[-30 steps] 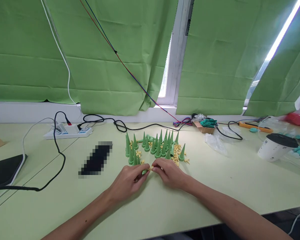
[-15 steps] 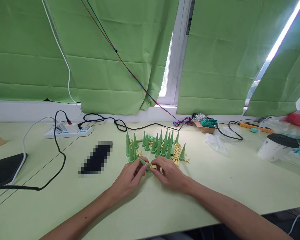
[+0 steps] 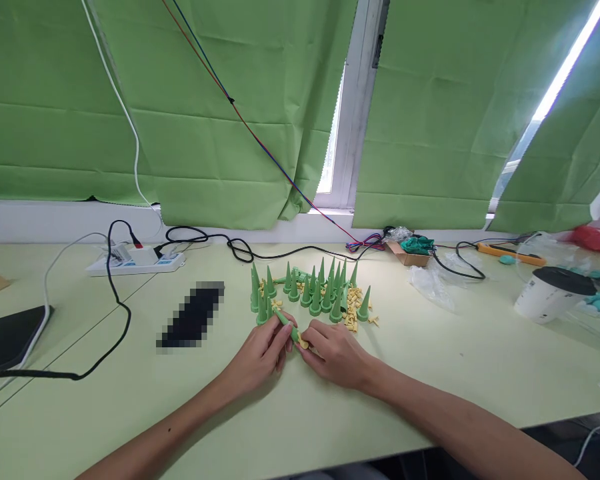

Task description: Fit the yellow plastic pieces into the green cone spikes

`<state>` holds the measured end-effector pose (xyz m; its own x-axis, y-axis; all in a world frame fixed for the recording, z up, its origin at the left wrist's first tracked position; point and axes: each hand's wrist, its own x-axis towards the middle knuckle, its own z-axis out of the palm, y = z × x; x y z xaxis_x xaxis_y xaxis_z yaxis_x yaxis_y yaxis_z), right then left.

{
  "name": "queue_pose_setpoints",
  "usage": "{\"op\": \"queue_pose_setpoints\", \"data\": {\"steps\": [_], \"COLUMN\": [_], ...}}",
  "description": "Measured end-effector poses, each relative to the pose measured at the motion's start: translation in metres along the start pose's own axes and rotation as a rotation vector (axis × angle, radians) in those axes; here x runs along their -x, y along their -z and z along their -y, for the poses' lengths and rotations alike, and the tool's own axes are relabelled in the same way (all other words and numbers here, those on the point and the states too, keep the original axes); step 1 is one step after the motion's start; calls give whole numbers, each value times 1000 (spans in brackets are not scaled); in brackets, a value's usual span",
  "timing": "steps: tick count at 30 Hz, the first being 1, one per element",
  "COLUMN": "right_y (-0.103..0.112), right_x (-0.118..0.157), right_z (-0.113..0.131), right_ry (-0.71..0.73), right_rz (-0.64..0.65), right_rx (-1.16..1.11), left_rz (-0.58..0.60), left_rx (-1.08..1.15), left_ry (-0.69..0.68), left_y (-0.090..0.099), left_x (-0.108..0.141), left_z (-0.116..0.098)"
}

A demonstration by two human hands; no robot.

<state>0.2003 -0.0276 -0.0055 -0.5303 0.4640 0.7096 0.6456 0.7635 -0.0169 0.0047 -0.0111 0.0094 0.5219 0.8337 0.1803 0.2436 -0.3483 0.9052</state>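
Between the fingers of my left hand (image 3: pixel 263 348) is a green cone (image 3: pixel 286 321), tilted with its tip pointing up and left. My right hand (image 3: pixel 336 352) pinches a small yellow plastic piece (image 3: pixel 303 342) against the cone's base end; how far the two are joined I cannot tell. Just beyond my hands stand several upright green cones (image 3: pixel 316 300) with round bases. Loose yellow pieces (image 3: pixel 353 310) lie heaped beside and among them. One cone (image 3: pixel 365 305) stands apart at the right of the heap.
A blurred dark object (image 3: pixel 193 317) lies left of the cones. Further left are a power strip (image 3: pixel 137 263), black cables and a dark flat pad (image 3: pixel 13 340). At right stand a white cup with a black lid (image 3: pixel 553 295), plastic bags (image 3: pixel 433 287) and a small cardboard box (image 3: pixel 407 255).
The cone in my left hand has turned, its base now lower and nearer me. My right hand has moved slightly down, bringing the yellow piece to the cone's base.
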Motion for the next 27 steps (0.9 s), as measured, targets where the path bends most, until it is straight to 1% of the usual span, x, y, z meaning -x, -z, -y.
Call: {"op": "queue_pose_setpoints", "data": {"steps": [4,12,27], "right_y": [-1,-1,-2], "right_x": [0,-2,-1], "right_z": [2,3,3], "right_ry": [45,63,54], "right_rz": [-3,1,21], "right_rx": [49,71,92], "left_rz": [12,7,9], "left_rx": [-33,-42,-16], "left_ry": [-8,-17,-11], "left_y": [0,0,-1], "left_x": [0,0,-1], "left_z": [1,5,6]}}
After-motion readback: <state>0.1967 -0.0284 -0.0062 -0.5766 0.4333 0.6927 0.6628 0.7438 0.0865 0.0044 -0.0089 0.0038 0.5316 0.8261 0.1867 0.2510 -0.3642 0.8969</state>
